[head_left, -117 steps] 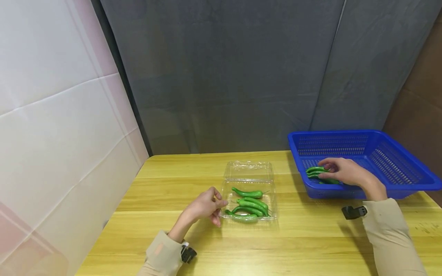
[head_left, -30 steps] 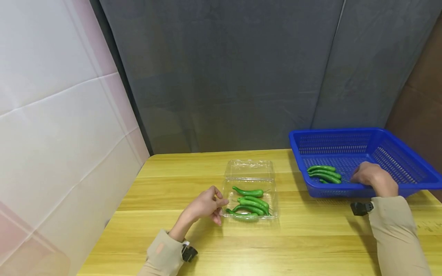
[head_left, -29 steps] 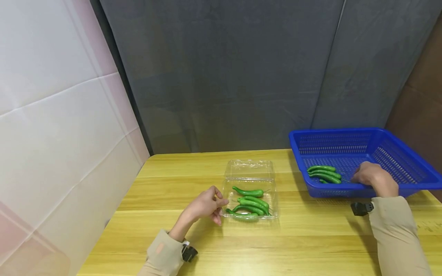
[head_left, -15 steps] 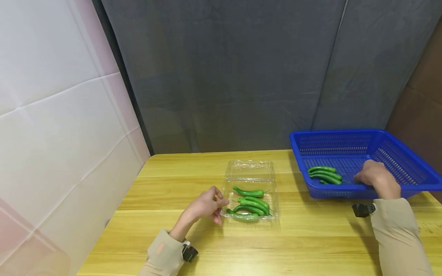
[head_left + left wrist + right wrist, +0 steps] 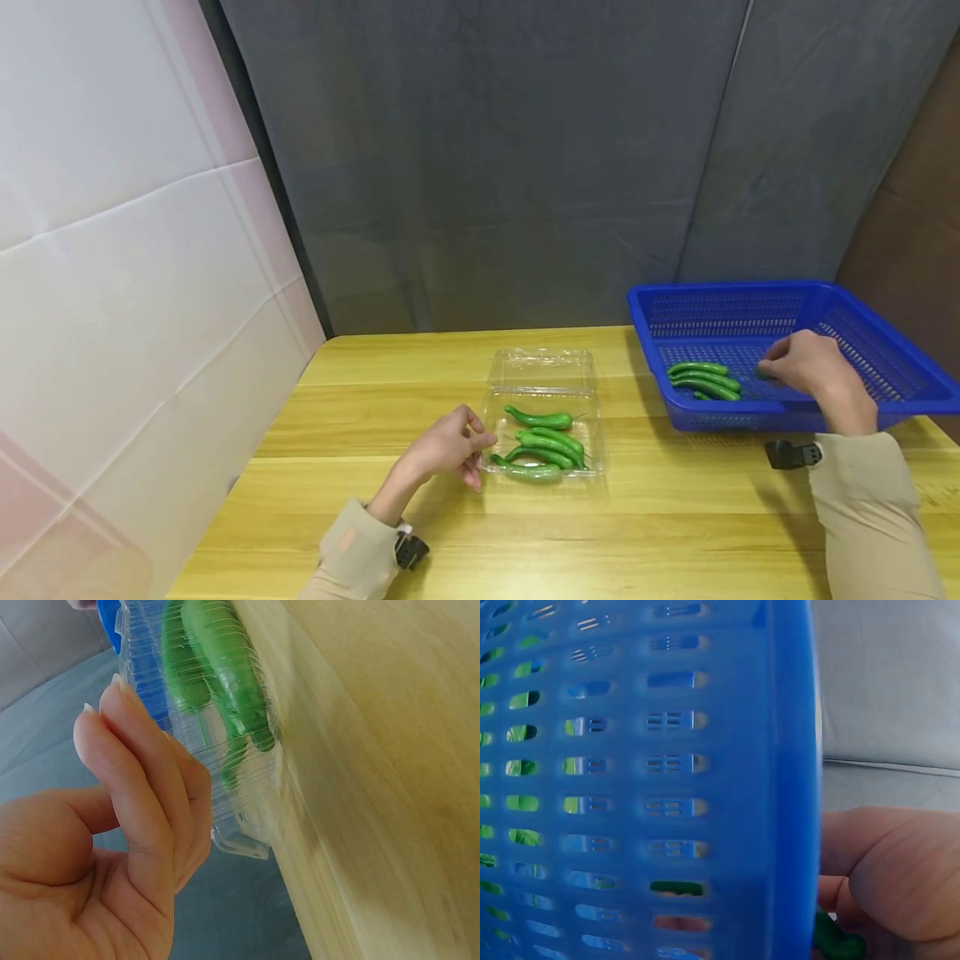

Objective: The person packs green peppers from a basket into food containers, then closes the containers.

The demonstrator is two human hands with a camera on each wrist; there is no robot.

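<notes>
In the head view, my left hand (image 5: 446, 446) is at the left side of an open clear plastic clamshell box (image 5: 543, 390), pinching its edge between thumb and fingers. Several green chili peppers (image 5: 551, 442) lie inside the box, roughly side by side. My right hand (image 5: 813, 371) is over the near part of a blue plastic basket (image 5: 750, 410) and pinches one green chili pepper (image 5: 840, 937), mostly hidden by the fingers. To its left, a few more green chili peppers (image 5: 705, 379) lie in the basket. The basket wall covers part of the hand in the right wrist view.
Both box and basket stand on a wooden table (image 5: 420, 375), the basket at the right end. A grey curtain (image 5: 480, 167) hangs behind the table and a white panel (image 5: 150, 250) stands on the left. The box's lid (image 5: 542, 369) lies folded back.
My right hand has moved right from the pepper cluster, reached down into the basket, and now rises slightly with a pepper between the fingers. The left hand and the box have not moved.
</notes>
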